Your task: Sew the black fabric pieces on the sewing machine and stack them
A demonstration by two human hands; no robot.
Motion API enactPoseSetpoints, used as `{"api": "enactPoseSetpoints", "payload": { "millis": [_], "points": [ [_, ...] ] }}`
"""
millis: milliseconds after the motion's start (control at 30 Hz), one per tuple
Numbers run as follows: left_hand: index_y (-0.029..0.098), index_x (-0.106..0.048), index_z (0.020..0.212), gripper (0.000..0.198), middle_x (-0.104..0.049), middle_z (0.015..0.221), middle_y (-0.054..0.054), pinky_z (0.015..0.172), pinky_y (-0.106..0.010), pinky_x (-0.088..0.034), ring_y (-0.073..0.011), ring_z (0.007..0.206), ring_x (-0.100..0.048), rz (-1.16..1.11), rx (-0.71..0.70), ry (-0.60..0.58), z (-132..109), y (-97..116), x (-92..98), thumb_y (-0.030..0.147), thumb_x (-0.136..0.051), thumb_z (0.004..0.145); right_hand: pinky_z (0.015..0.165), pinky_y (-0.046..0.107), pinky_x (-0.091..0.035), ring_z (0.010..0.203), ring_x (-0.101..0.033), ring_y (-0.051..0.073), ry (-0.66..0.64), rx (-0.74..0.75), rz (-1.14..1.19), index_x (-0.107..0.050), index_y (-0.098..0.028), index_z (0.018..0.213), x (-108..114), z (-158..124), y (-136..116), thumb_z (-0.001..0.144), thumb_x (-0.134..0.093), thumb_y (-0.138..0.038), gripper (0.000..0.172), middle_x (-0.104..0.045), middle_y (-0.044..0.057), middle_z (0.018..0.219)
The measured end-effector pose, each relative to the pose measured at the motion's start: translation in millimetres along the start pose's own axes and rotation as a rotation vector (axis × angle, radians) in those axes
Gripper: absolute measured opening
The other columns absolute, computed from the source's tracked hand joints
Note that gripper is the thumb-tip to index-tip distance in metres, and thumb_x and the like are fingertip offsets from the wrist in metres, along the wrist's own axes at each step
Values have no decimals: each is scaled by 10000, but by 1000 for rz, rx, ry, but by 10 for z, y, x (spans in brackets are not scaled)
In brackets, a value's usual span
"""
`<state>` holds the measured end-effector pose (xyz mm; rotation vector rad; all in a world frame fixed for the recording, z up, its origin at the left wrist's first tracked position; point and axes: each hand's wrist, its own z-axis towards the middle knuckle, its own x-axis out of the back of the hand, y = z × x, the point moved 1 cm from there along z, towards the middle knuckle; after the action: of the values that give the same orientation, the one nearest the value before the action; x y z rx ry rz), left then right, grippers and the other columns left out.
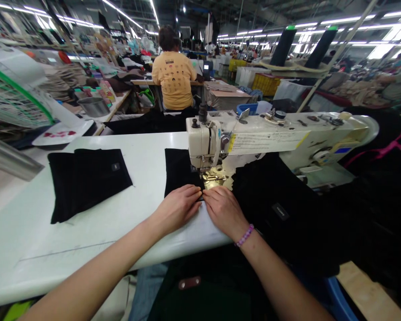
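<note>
- Black fabric piece (178,171) lies flat on the white counter (127,223), its near edge fed under the presser foot (214,176) of a cream sewing machine (274,138).
- Left hand (177,207) rests palm down on the fabric's near corner, fingers together and pressed flat, holding the cloth down rather than gripping it.
- Right hand (223,209) lies just beside it, fingertips touching those of the left hand right in front of the presser foot, fingers also together and flat; a purple bead bracelet (244,235) circles the wrist.
- Doing this step well seems to call for keeping both hands flat and level, guiding the edge straight toward the foot, with fingertips kept clear of the needle.
- More black cloth (287,200) is heaped to the right of the machine, spilling off the counter's edge.
- Stack of folded black pieces (87,178) sits well apart on the left of the counter.
- Farther off, a person in a yellow shirt (174,80) sits facing away at another station, and a metal bowl (93,107) stands on a side table.
</note>
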<state>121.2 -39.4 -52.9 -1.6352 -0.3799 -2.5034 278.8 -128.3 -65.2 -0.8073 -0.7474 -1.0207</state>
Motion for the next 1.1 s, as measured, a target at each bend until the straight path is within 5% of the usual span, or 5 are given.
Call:
{"api": "enactPoseSetpoints", "payload": {
  "millis": [667, 900, 1100],
  "points": [
    [128, -696, 1150, 356, -689, 1194, -142, 1025, -403, -507, -237, 1145, -624, -22, 95, -66, 285, -452, -20, 272, -409, 997, 981, 420, -484, 1035, -632, 223, 95, 10, 76, -695, -186, 1087, 278, -158, -222, 945, -520, -95, 243, -736, 75, 1130],
    [192, -546, 1402, 464, -510, 1500, -133, 1140, -672, -265, -361, 1416, -406, 78, 326, -122, 156, -392, -73, 380, -423, 996, 908, 441, -477, 1066, -606, 272, 294, -234, -187, -636, -175, 1211, 762, -395, -181, 961, -541, -189, 267, -687, 118, 1242],
    [180, -420, 1506, 586, -358, 1600, -136, 1169, -641, -222, -362, 1489, -280, 124, 451, -200, 148, -400, -114, 473, -395, 999, 821, 447, -503, 1005, -612, 307, 180, -418, -370, -676, -157, 1022, 953, -623, 189, 963, -571, -364, 240, -691, 155, 1127]
  ]
}}
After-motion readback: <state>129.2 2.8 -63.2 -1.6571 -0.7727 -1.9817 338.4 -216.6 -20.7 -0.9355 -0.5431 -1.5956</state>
